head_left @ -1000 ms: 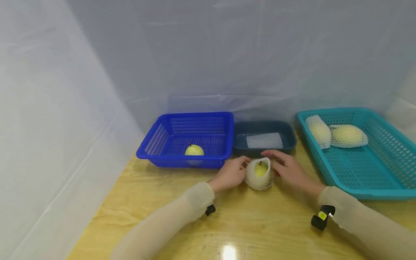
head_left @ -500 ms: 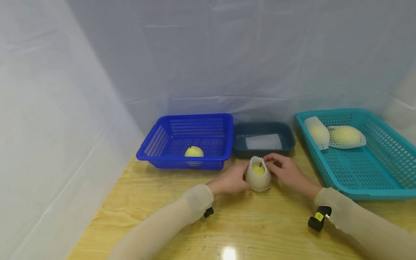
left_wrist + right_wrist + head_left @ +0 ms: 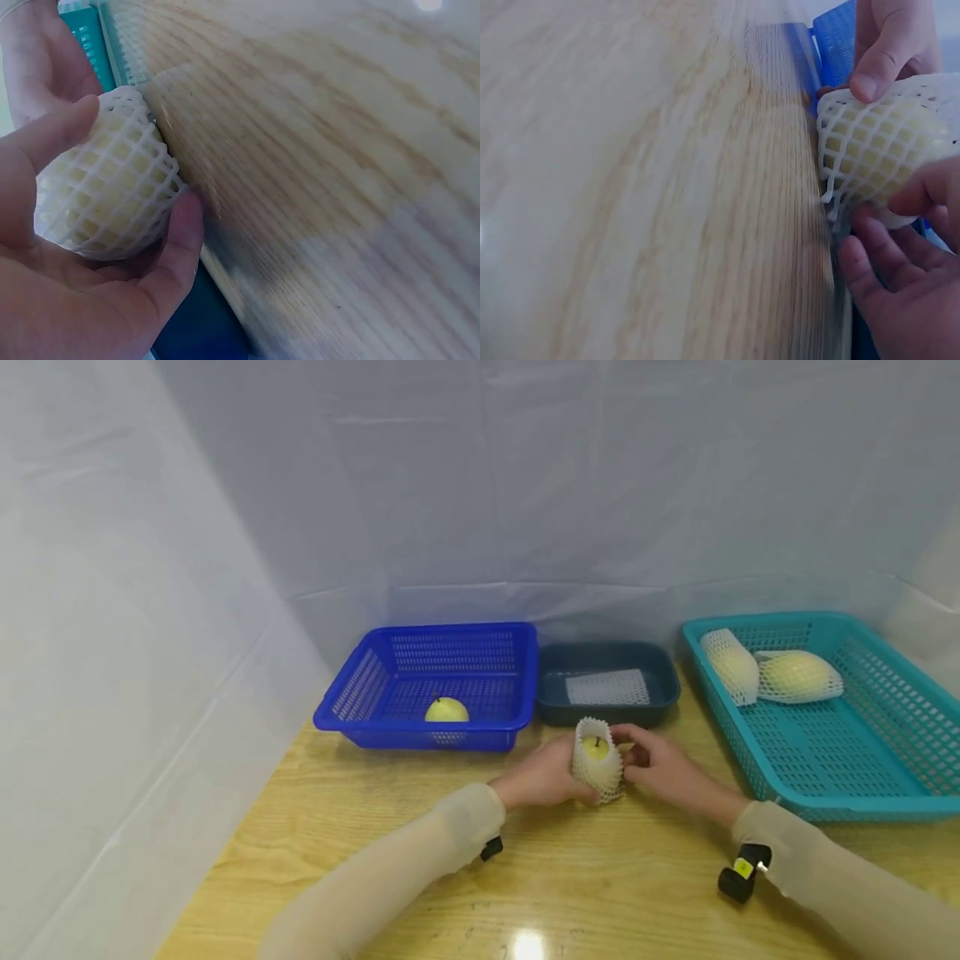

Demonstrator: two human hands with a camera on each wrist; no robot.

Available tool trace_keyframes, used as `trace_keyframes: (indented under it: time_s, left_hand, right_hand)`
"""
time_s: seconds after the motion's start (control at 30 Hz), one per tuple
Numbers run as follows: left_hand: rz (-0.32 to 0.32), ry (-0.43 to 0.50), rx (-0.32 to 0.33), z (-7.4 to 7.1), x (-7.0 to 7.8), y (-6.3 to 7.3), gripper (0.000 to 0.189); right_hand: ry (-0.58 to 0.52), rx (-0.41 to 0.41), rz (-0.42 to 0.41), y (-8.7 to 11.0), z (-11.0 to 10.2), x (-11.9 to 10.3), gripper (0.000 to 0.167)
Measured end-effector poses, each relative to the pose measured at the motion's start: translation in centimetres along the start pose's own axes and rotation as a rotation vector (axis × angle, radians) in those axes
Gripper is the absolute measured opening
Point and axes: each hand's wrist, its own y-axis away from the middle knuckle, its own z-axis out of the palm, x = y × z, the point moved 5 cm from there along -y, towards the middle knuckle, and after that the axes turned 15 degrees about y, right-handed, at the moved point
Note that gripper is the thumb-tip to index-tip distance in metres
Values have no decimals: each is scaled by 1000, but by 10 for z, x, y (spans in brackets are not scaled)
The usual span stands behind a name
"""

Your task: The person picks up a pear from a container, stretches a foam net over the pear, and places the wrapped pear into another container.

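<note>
A yellow-green pear (image 3: 595,747) with a dark stem stands inside a white foam net sleeve (image 3: 598,774), its top showing through the sleeve's open end. My left hand (image 3: 549,772) grips the netted pear from the left; in the left wrist view its thumb and fingers curl round the net. On the other side, my right hand (image 3: 664,770) has bent fingers at the sleeve. From the right wrist, its thumb (image 3: 922,187) and fingertips pinch the net's edge near the lower side. The pear's underside is hidden by the net and hands.
Behind the hands stands a dark teal tray (image 3: 551,699) with a flat foam net (image 3: 609,687) in it. A blue basket (image 3: 420,735) at left holds one bare pear (image 3: 447,710). The turquoise basket (image 3: 757,760) at right holds two netted pears (image 3: 799,677). All stand on a wooden table (image 3: 570,877).
My left hand has come round the netted pear, its thumb now in front. The sleeve's open end sits higher and narrower. My right fingers have shifted lower along the net's right side.
</note>
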Motion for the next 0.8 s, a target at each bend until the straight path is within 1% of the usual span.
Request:
trace_keyframes:
  time_s: [0.1, 0.2, 0.37, 0.47, 0.53, 0.63, 0.73, 0.8]
  left_hand:
    - [-15, -35, 16, 1, -2, -1, 72]
    - [-13, -63, 21, 1, -3, -1, 73]
    - [-5, -71, 29, 2, -5, -1, 71]
    - [-12, -65, 48, 2, -4, 1, 74]
    - [-22, -59, 66, 1, -3, 3, 79]
    - [-31, -25, 106, -1, 1, 7, 87]
    - [-6, 60, 138, -5, 8, 10, 91]
    - [7, 119, 146, -8, 13, 11, 92]
  right_hand:
    - [-14, -66, -12, 2, 3, -1, 66]
    - [-13, -98, -34, 4, 5, -2, 75]
    - [-5, -122, -81, 4, 11, -4, 89]
    - [-28, -135, -106, 4, 15, -6, 92]
    - [-37, -136, -101, 4, 16, -6, 92]
    - [-44, -121, -79, 5, 14, -7, 92]
    - [-109, -114, -73, 4, 8, -13, 92]
    - [-156, -115, -83, 4, 3, -19, 91]
